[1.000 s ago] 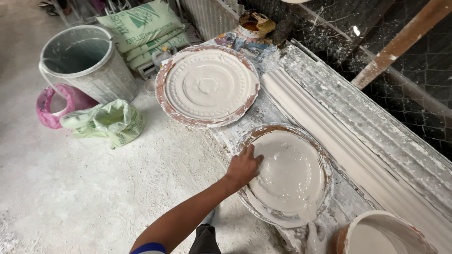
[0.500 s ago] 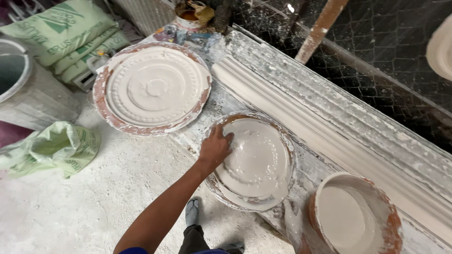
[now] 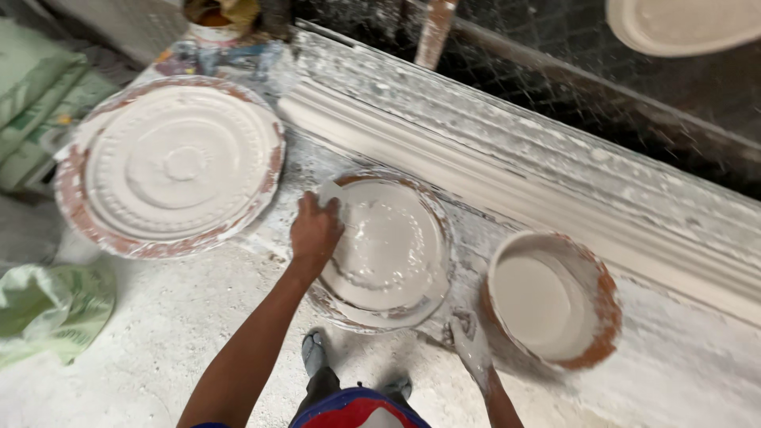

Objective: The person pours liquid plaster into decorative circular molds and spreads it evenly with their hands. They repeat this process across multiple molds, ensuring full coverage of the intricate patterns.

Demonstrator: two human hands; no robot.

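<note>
wet, glossy plaster in the round mould [image 3: 388, 246]; matt, dusty bench [image 3: 682, 364]; bowl [image 3: 555, 297] perhaps rubber.

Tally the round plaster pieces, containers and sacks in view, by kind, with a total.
Round moulds filled with plaster: 2, a large medallion mould and a smaller mould under the left hand
Bucket of plaster: 1, by the right hand
Round cast at top right: 1
Small tub: 1
Green sacks: 2
Total: 7
</note>
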